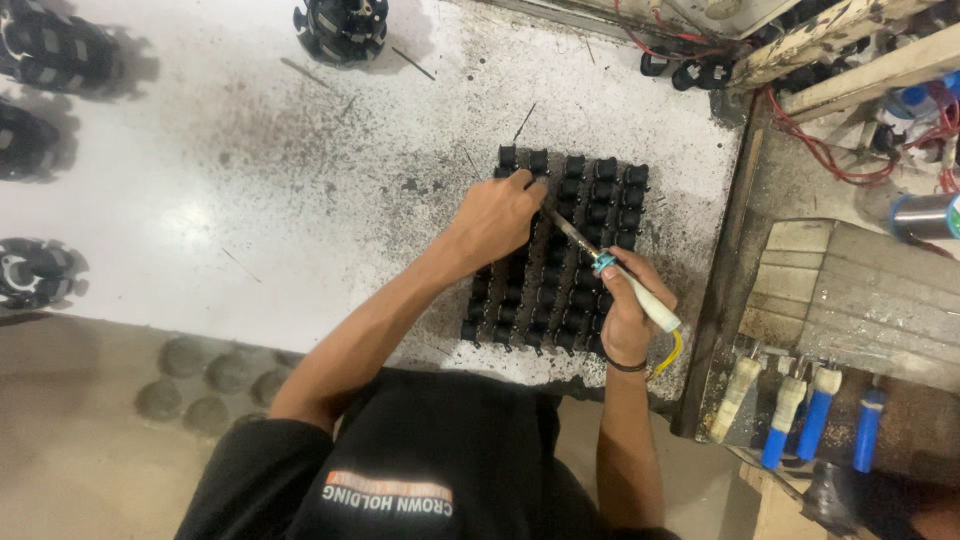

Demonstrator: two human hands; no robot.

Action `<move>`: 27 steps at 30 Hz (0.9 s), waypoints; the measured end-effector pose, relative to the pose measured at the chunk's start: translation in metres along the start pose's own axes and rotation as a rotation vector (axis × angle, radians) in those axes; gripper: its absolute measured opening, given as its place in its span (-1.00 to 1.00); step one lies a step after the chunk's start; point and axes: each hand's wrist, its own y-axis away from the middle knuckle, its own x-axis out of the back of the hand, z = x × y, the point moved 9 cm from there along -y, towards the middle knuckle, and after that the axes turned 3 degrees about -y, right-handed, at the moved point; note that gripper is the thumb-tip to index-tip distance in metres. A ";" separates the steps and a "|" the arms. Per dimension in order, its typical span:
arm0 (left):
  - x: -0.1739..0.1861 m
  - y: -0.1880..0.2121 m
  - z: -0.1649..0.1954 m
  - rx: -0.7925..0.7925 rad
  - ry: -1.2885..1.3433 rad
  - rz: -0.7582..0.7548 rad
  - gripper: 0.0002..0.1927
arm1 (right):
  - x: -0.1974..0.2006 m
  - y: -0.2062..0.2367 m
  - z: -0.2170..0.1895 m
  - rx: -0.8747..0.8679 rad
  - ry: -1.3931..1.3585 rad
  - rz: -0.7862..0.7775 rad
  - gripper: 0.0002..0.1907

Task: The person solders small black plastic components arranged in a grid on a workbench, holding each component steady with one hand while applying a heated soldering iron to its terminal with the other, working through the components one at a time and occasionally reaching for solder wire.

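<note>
Round black wound parts [40, 272] stand along the left edge of the stained white worktable [250, 190]. Right of centre, the left hand [497, 215] rests curled on the far-left corner of the rectangular tray of small black components [575, 250], fingertips pinching one piece. The right hand [628, 305] grips a white-handled soldering iron [630, 290], tip over the rows; how many pieces are finished cannot be told, while spare blue- and white-handled irons [800, 410] hang near right.
</note>
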 end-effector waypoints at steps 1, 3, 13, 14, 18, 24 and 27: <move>0.003 0.000 -0.002 0.035 0.059 -0.005 -0.81 | 0.005 -0.001 -0.005 0.031 -0.071 0.029 -0.74; 0.009 0.001 -0.007 0.100 0.177 -0.012 -0.89 | 0.018 -0.002 -0.016 0.098 -0.213 0.087 -0.75; 0.003 0.039 0.000 0.040 0.040 0.000 -0.79 | 0.006 0.042 -0.011 0.017 0.051 0.080 -0.74; -0.001 0.040 0.000 0.044 0.042 -0.011 -0.82 | 0.005 0.043 -0.012 0.012 0.066 0.086 -0.74; -0.005 0.039 0.000 0.026 0.048 -0.007 -0.83 | 0.000 0.040 -0.019 0.022 0.121 0.072 -0.75; -0.007 0.031 0.005 -0.009 0.117 -0.014 -0.90 | -0.003 0.039 -0.015 -0.016 0.091 0.072 -0.75; -0.008 0.032 0.009 -0.029 0.088 -0.006 -0.80 | -0.003 0.038 -0.013 -0.022 0.046 0.078 -0.76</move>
